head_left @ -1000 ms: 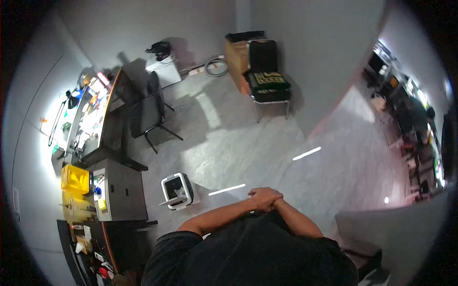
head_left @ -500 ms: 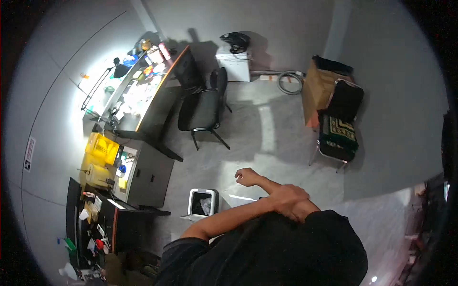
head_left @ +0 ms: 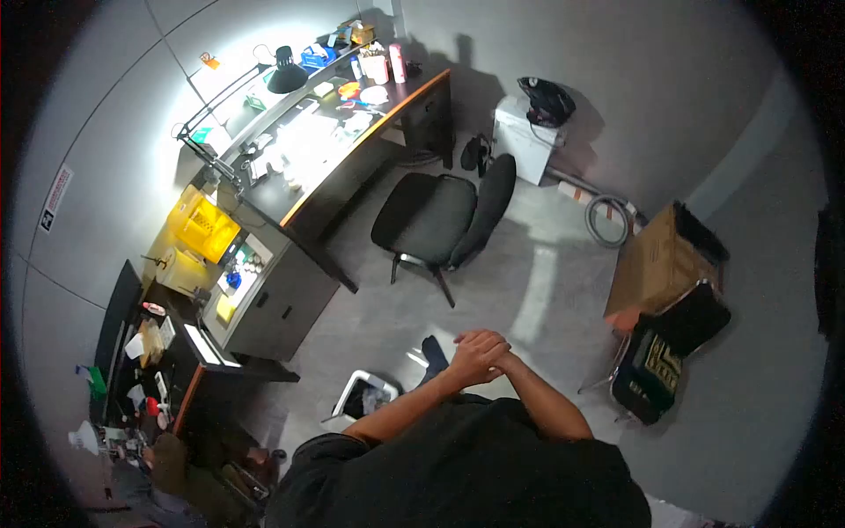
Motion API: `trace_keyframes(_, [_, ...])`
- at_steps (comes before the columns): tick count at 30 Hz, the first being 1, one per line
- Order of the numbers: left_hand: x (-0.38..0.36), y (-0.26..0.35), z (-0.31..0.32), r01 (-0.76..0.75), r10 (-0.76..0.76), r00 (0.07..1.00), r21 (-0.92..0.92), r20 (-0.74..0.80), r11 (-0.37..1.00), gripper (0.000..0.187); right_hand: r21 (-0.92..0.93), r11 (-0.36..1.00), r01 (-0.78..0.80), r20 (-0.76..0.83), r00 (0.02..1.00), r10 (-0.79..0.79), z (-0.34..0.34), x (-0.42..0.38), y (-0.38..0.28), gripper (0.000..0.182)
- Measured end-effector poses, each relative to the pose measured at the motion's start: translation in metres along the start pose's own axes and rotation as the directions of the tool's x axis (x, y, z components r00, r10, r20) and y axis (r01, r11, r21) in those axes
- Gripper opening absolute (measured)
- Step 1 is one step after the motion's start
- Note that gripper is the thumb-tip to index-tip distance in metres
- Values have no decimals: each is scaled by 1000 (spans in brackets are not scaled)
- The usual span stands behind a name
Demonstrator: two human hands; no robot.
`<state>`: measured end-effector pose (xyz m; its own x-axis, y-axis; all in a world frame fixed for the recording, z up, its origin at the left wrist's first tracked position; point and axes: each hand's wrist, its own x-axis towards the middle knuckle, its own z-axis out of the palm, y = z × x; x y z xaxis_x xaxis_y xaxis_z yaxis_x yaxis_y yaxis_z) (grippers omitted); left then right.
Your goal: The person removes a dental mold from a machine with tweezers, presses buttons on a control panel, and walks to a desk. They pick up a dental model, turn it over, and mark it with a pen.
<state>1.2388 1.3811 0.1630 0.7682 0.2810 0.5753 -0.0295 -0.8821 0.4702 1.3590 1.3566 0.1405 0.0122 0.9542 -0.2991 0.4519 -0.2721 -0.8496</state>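
Observation:
My left hand (head_left: 473, 361) and my right hand (head_left: 504, 355) are clasped together in front of my black shirt (head_left: 466, 466). The left hand lies across the right, and their closed fingers overlap. Exactly how the fingers interlock cannot be made out, and no object shows between them. Below the hands, a dark shoe (head_left: 433, 354) stands on the grey floor. A white open-topped bin (head_left: 387, 385) with a dark lining and crumpled pale stuff inside sits just left of my forearms.
A black chair (head_left: 431, 216) faces a lit, cluttered desk (head_left: 308, 198) under a lamp (head_left: 287, 72). Yellow bins (head_left: 207, 227) top a drawer cabinet (head_left: 282, 304). Cardboard box (head_left: 651, 264) and folded chair (head_left: 647, 374) stand right. Another person (head_left: 172, 466) is at lower left.
My left hand has slid from my right forearm to my right hand, and the two are now clasped. The view has turned, so the desk and chairs sit further right.

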Motion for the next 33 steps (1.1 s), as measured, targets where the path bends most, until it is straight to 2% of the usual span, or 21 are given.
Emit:
trace_keyframes(3, [25, -71, -4, 154, -116, 981, -269, 154, 951, 50, 97, 992, -77, -10, 997, 78, -32, 36, -3, 37])
trace_keyframes(4, [35, -92, -9, 124, -86, 984, -255, 156, 959, 44, 137, 983, -122, 5, 992, 122, -41, 47, -1, 36])
trace_keyframes(5, [45, -121, -15, 308, -233, 924, -232, 303, 923, 46, 172, 968, -182, 23, 983, 181, -50, 57, 1, 36])
trace_keyframes(6, [45, -149, -18, 499, -372, 808, -194, 457, 845, 48, 212, 948, -237, 40, 971, 234, -60, 65, 2, 36])
trace_keyframes(7, [39, -178, -20, 662, -477, 646, -125, 596, 739, 50, 247, 921, -303, 62, 953, 297, -70, 74, 0, 36])
trace_keyframes(8, [24, -210, -25, 801, -586, 529, -134, 614, 583, 52, 339, 931, -133, -39, 987, 156, -70, 87, 19, 33])
trace_keyframes(9, [-4, -250, -27, 904, -667, 392, -130, 633, 409, 55, 384, 898, -213, -99, 958, 270, -77, 96, 15, 31])
trace_keyframes(10, [-77, -321, 6, 891, -767, 355, 54, 534, 450, 56, 450, 862, -232, -135, 937, 323, -85, 104, 11, 29])
trace_keyframes(11, [-106, -331, -20, 951, -915, 211, 142, 345, 273, 50, 510, 827, -238, -175, 912, 370, -95, 117, 7, 27])
trace_keyframes(12, [-131, -342, -47, 977, -969, -18, 212, 245, 35, 45, 516, 819, -248, -190, 900, 393, -106, 131, -1, 26])
trace_keyframes(13, [-169, -359, -65, 934, -985, -53, 357, 163, 8, 41, 518, 814, -263, -202, 887, 415, -118, 143, -10, 25])
trace_keyframes(17, [-264, -350, -158, 972, -982, -179, 162, 56, -168, 40, 477, 836, -271, -185, 899, 397, -150, 209, -10, 24])
trace_keyframes(19, [-298, -325, -189, 956, -960, -264, 104, -96, -273, 34, 454, 867, -205, -158, 939, 305, -166, 251, -17, 21])
trace_keyframes(21, [-332, -306, -198, 837, -823, -530, 32, -207, -547, 30, 376, 910, -176, -136, 961, 242, -180, 296, -42, 22])
trace_keyframes(22, [-347, -295, -196, 762, -737, -632, -20, -239, -647, 29, 348, 929, -123, -112, 979, 171, -182, 329, -32, 22])
trace_keyframes(24, [-366, -280, -169, 664, -645, -747, -150, -161, -732, 25, 293, 956, -14, -93, 995, 43, -179, 380, -29, 23])
trace_keyframes(26, [-368, -272, -134, 627, -654, -756, -295, -6, -721, 22, 207, 978, 33, -66, 998, -20, -173, 421, -67, 22])
trace_keyframes(27, [-352, -276, -114, 454, -546, -832, -448, 96, -771, 20, 174, 983, 52, -26, 999, -48, -169, 438, -90, 22])
trace_keyframes(29, [-296, -284, -101, 722, -698, -681, -359, -221, -591, 19, 117, 987, 108, 48, 992, -114, -156, 473, -135, 22])
trace_keyframes(31, [-250, -320, -115, 788, -716, -602, -404, -353, -464, 20, 109, 972, 206, 80, 973, -215, -130, 512, -157, 21])
trace_keyframes(33, [-214, -372, -150, 903, -699, -398, -388, -594, -184, 28, 51, 941, 334, 114, 934, -337, -104, 559, -177, 20])
